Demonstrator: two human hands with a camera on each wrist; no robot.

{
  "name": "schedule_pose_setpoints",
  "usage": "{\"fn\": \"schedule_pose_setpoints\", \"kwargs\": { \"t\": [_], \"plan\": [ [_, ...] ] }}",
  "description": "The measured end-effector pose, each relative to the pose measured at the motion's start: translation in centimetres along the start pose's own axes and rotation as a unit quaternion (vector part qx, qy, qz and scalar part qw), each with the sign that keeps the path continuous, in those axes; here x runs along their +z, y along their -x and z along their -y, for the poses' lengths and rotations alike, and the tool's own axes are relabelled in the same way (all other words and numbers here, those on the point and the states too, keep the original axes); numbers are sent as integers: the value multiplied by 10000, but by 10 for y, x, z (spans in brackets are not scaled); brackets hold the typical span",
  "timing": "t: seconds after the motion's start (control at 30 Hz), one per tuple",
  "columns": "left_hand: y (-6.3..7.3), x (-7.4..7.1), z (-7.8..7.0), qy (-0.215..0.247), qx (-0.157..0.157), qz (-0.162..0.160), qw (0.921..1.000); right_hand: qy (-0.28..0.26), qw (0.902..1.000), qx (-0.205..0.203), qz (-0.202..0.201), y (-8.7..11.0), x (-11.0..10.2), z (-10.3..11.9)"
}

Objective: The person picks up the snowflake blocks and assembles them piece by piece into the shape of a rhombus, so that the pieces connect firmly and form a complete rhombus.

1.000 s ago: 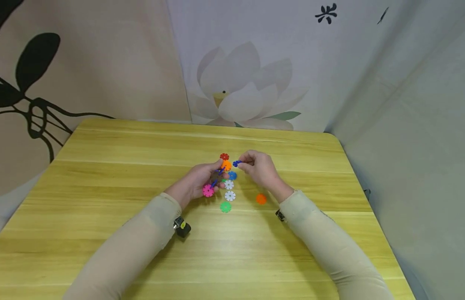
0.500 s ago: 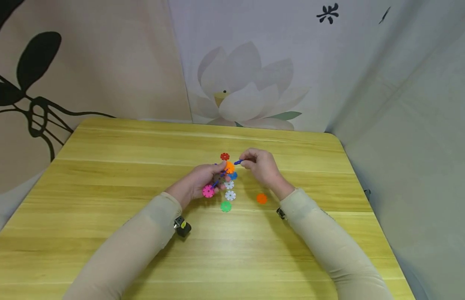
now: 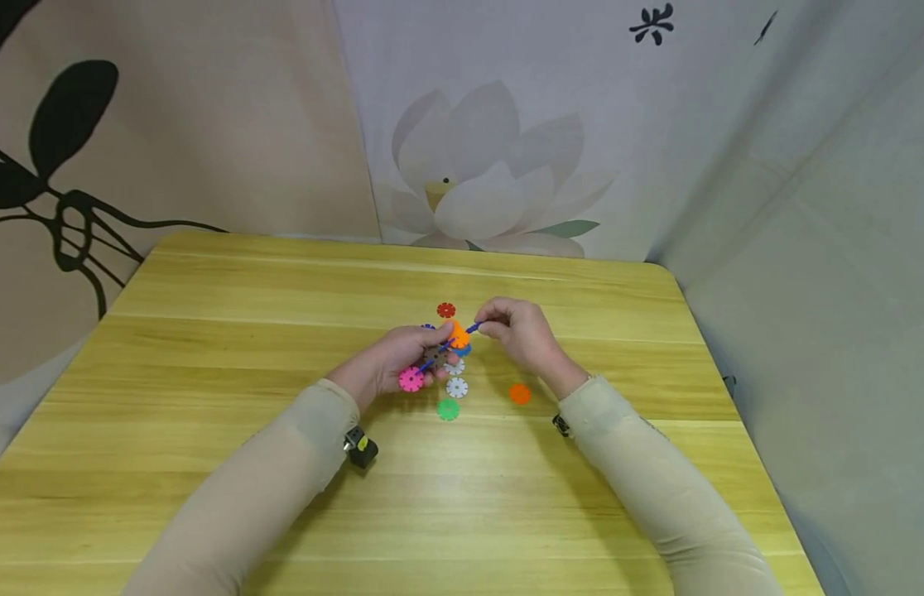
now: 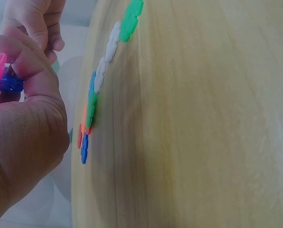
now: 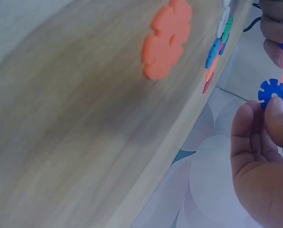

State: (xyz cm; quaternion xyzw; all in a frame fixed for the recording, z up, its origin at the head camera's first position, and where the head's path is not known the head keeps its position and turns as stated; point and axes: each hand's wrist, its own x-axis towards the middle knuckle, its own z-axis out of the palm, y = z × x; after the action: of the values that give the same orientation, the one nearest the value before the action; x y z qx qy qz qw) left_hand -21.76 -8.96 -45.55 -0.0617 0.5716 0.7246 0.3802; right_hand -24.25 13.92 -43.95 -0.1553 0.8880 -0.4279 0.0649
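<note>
My left hand [image 3: 402, 354] grips a linked chain of notched plastic discs above the table. In that chain a pink disc [image 3: 411, 380] is at the near end, a brown disc [image 3: 435, 357] in the middle and an orange disc [image 3: 458, 334] at the far end, with blue discs edge-on between them. My right hand [image 3: 523, 333] pinches a blue notched disc [image 5: 270, 91] between thumb and finger. Its rim meets the orange disc's edge in the right wrist view; how deep the notches sit is too small to tell. Fingers hide part of the chain.
Loose discs lie in a rough line under the hands: a red disc [image 3: 446, 310], a light blue disc [image 3: 462, 349], a white disc [image 3: 457, 387] and a green disc [image 3: 448, 409] among them. Another orange disc [image 3: 519, 394] lies apart to the right. A curtain hangs behind the wooden table [image 3: 283, 281].
The left hand has shifted slightly right with the chain. The blue disc in the right hand has turned edge-on, and the gap between it and the orange disc has closed.
</note>
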Motion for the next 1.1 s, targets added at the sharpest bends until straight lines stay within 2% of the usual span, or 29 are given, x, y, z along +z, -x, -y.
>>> {"fn": "schedule_pose_setpoints", "kwargs": {
  "t": [0.27,0.57,0.87,1.1],
  "plan": [
    [0,-1,0,-19,-64,105,9999,115,9997,-189,95,0,-2,1],
    [0,-1,1,76,-93,179,9998,434,9972,-602,87,0,-3,0],
    [0,-3,2,215,-57,26,9997,755,9958,-524,50,1,-1,-1],
    [0,-4,-1,211,-17,-44,9998,695,9967,-379,181,4,0,2]
  ]
}}
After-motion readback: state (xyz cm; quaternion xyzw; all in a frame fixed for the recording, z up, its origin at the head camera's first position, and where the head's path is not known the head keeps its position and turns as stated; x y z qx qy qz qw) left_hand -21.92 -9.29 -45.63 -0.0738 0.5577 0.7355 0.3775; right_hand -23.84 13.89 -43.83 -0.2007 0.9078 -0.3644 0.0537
